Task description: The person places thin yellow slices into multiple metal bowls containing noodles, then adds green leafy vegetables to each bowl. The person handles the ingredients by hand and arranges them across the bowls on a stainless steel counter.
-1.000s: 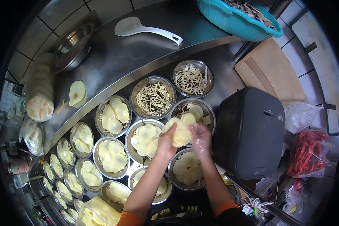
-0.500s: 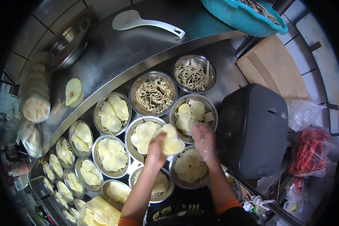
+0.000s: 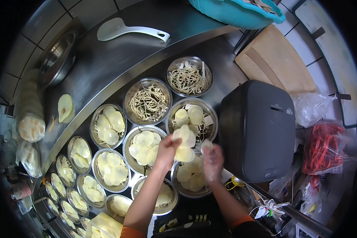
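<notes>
Gripping a stack of potato slices [image 3: 185,142], the left hand [image 3: 166,147] had its fingers curled round them. The right hand [image 3: 212,160] pinched one slice [image 3: 206,145] above a steel bowl [image 3: 191,182].

We see a steel counter [image 3: 107,63] carrying round metal bowls [image 3: 148,101] of potato slices and shreds, with a white ladle [image 3: 123,31] near its far edge.

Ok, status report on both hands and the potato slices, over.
Left hand gripping a stack of pale slices. Right hand pinching one slice over a steel bowl. Nothing in the way.
</notes>
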`<state>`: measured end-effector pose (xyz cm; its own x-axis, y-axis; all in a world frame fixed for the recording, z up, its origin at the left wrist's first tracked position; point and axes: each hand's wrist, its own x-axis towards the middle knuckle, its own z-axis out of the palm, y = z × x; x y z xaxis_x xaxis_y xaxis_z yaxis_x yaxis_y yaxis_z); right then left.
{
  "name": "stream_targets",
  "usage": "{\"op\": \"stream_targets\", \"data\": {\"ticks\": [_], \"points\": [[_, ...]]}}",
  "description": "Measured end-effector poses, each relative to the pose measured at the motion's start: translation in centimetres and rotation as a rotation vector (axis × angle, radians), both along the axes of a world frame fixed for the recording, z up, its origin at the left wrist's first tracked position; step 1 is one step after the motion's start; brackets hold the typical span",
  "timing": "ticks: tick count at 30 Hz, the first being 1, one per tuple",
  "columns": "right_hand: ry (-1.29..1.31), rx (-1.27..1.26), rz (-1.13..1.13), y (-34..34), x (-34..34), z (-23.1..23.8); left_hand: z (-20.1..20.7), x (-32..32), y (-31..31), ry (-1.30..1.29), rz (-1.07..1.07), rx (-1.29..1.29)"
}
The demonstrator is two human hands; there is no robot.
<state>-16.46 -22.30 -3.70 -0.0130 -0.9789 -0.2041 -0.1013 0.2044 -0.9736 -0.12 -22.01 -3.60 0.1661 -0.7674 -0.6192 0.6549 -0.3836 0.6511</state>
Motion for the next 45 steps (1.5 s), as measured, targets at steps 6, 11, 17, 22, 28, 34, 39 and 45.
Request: {"op": "stream_targets", "data": {"ticks": [6,11,17,22,28,34,39,45], "points": [[0.134,-0.033,0.196,3.6,-2.2,2.9,-0.6,-1.2,-7.5,-0.53,-0.47,-0.01],[0.075,-0.02,0.201,3.9,-3.0,4.3,0.8,1.9,-5.1,0.098,-0.251,0.062],[-0.036,0.113,0.221,2.5,-2.1,2.9,0.6,2.9,-2.0,0.411,-0.172,-0.246],[-0.1,0.121,0.231,1.9,-1.8,2.0,-0.7,1.5,-2.2,0.028,-0.12,-0.059],[-0.006,-0.027,0.212,0.6,-1.1,0.7,-0.6,0.9,-2.0,-0.029,-0.169,-0.077],[-0.015,-0.048,0.365,-2.0,1.2,0.4,0.9,1.9,-0.2,-0.054,-0.152,-0.122],[-0.043,-0.1,0.372,-4.2,6.0,0.3,1.5,5.3,-0.5,0.07,0.105,-0.148],[-0.023,-0.521,0.312,-10.3,14.9,-0.6,1.2,12.0,-3.8,0.051,0.3,-0.303]]}}
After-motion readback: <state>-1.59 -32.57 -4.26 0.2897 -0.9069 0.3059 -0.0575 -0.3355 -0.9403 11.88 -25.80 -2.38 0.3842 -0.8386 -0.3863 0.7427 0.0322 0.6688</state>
